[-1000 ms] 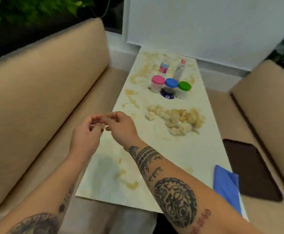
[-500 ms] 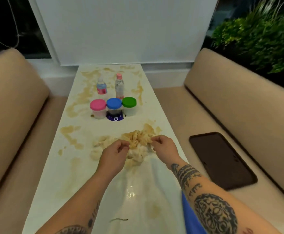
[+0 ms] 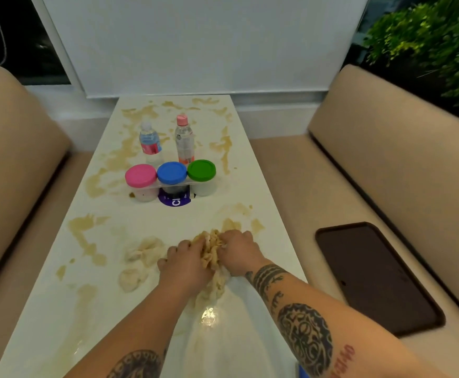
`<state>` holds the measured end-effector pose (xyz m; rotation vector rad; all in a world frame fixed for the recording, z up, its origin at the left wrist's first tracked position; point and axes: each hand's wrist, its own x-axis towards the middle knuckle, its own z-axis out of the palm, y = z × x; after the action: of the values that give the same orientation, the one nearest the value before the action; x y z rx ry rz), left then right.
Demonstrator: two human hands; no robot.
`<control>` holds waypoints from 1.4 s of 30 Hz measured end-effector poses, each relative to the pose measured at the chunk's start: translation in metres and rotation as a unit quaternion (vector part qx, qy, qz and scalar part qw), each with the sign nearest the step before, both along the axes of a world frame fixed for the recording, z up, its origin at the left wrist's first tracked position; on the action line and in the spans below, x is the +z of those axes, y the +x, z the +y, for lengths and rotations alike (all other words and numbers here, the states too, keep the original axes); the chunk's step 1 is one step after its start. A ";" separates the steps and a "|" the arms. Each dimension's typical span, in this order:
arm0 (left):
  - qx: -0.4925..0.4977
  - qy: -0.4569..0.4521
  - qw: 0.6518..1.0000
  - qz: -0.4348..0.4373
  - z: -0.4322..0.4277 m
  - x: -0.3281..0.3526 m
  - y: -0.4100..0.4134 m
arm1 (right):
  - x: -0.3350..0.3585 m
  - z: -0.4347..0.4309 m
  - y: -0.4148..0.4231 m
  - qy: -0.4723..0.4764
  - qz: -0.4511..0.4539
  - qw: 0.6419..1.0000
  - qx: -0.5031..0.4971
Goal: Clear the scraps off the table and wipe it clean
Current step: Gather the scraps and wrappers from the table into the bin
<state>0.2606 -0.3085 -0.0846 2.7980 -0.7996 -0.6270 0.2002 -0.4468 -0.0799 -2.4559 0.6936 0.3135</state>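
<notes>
Both hands, left hand (image 3: pixel 187 264) and right hand (image 3: pixel 238 252), curl around the scraps (image 3: pixel 211 251) mid-table (image 3: pixel 45 309), so loose wads (image 3: pixel 141 261) alongside may get missed or dropped.

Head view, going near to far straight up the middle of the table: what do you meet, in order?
Both hands, left hand and right hand, gripping the soggy scrap pile → purple sticker → blue-lidded jar → pink-capped bottle.

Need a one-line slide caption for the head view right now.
Both hands, left hand and right hand, gather crumpled scraps on the stained table.
</notes>
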 end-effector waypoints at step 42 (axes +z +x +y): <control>0.274 -0.487 0.800 0.220 0.176 0.074 -0.071 | 0.106 0.107 -0.102 0.334 -0.251 0.868 -0.268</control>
<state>0.1892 -0.1328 -0.0110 1.6804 -0.0958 -0.5041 0.0979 -0.3402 0.0257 -1.5041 0.8197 -0.2678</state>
